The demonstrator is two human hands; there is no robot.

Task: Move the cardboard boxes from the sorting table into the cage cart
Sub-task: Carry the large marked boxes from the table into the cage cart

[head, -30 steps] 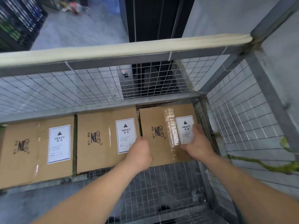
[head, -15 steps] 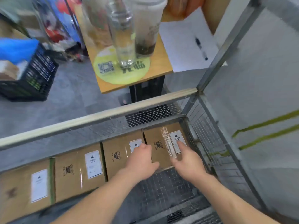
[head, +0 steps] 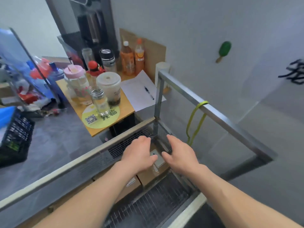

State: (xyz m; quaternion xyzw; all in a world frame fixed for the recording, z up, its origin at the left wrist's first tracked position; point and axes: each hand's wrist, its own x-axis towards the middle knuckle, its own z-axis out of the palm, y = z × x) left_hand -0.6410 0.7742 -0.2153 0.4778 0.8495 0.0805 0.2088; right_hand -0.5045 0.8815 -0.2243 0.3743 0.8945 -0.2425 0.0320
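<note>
Head view: I am reading the scene from the left edge. A black crate (head: pixel 14 139) is sitting on the grey floor, with blue water jugs (head: pixel 54 74) standing behind it. Next, a wooden side table (head: pixel 126 108) is carrying a pink-lidded cup (head: pixel 74 74), a glass jar (head: pixel 100 102), a white-lidded cup (head: pixel 108 81), two orange bottles (head: pixel 127 58) and a sheet of paper (head: pixel 138 89) with a pen (head: pixel 148 92) lying on it.

The table is standing just beyond the cage cart (head: pixel 213 112). I am seeing cardboard boxes lying in a row along the cart's far wall, on its mesh floor (head: pixel 148 208). The corner box (head: pixel 148 176) is lying in the far right corner, its white label showing between the hands, and a second box (head: pixel 130 188) is lying just to its left, partly hidden under the left forearm.

The left hand (head: pixel 139 153) is hovering over the corner box with its fingers loosely spread and gripping nothing. The right hand (head: pixel 181 153) is reaching beside it, fingers extended, likewise gripping nothing. I cannot tell whether either hand is touching the cardboard.

A green strap (head: pixel 195 122) is hanging from the cart's right rail
</note>
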